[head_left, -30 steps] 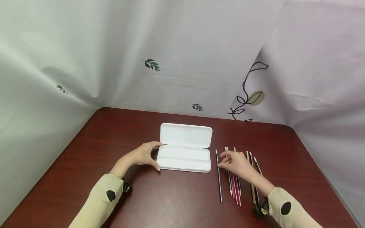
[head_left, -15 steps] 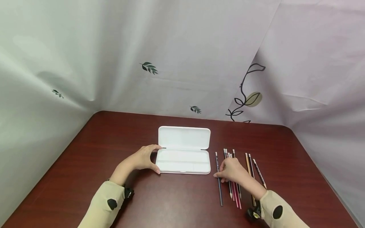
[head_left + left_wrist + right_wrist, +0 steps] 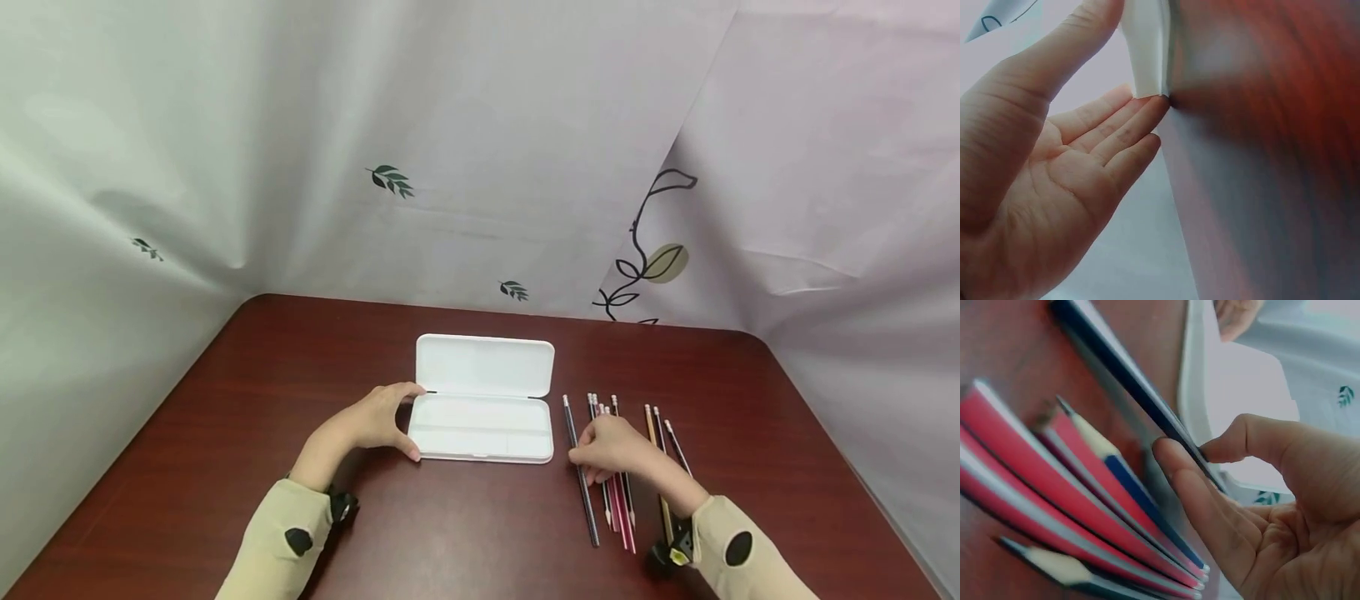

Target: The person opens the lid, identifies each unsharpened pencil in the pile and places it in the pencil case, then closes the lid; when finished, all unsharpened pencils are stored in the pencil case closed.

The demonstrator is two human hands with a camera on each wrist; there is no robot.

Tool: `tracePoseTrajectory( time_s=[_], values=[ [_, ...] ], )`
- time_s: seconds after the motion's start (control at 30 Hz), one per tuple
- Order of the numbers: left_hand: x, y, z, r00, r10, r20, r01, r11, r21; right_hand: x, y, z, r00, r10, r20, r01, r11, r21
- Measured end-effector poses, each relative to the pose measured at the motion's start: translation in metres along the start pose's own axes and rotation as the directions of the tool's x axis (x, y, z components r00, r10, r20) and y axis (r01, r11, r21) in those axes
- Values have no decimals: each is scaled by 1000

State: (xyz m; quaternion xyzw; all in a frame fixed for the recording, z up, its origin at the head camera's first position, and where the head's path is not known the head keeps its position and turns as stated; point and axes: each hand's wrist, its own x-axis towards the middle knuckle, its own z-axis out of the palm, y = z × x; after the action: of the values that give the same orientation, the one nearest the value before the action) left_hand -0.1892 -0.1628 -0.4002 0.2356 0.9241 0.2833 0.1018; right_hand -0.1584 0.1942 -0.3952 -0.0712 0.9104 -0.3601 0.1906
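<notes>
A white pencil case (image 3: 480,427) lies with its lid (image 3: 483,367) raised, its tray bare inside. My left hand (image 3: 375,417) grips its left end, thumb at the front corner and fingers at the back; in the left wrist view the fingertips (image 3: 1141,122) touch the case's end (image 3: 1147,50). To the right of the case, my right hand (image 3: 611,446) pinches a dark blue pencil (image 3: 588,512) between thumb and forefinger. The right wrist view shows this pencil (image 3: 1129,375) slanting above the table. Beneath and beside that hand lie several red pencils (image 3: 1029,456) and dark ones.
Further right, beyond the right hand, a few more pencils (image 3: 678,450) lie on the dark red wooden table (image 3: 465,533). A pale curtain (image 3: 480,167) with leaf prints hangs behind the table and along its sides.
My right hand has come down onto the dark blue pencil and taken hold of it. The pencil's near end has swung slightly right. The left hand has stayed on the case.
</notes>
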Motion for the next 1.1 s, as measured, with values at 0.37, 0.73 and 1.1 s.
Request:
tracePoseTrajectory(
  time_s=[0.37, 0.73, 1.1],
  values=[
    [2, 2, -1, 999, -13, 33, 12, 1000, 27, 4, -12, -44, 985, -168, -43, 173, 966, 194],
    [5, 1, -4, 999, 6, 36, -8, 998, 55, 43, -6, -59, 920, -304, -246, 375, 864, 335],
    [7, 1, -4, 999, -8, 49, 6, 999, 52, 59, -9, -41, 884, -405, -233, 449, 875, 181]
  ],
)
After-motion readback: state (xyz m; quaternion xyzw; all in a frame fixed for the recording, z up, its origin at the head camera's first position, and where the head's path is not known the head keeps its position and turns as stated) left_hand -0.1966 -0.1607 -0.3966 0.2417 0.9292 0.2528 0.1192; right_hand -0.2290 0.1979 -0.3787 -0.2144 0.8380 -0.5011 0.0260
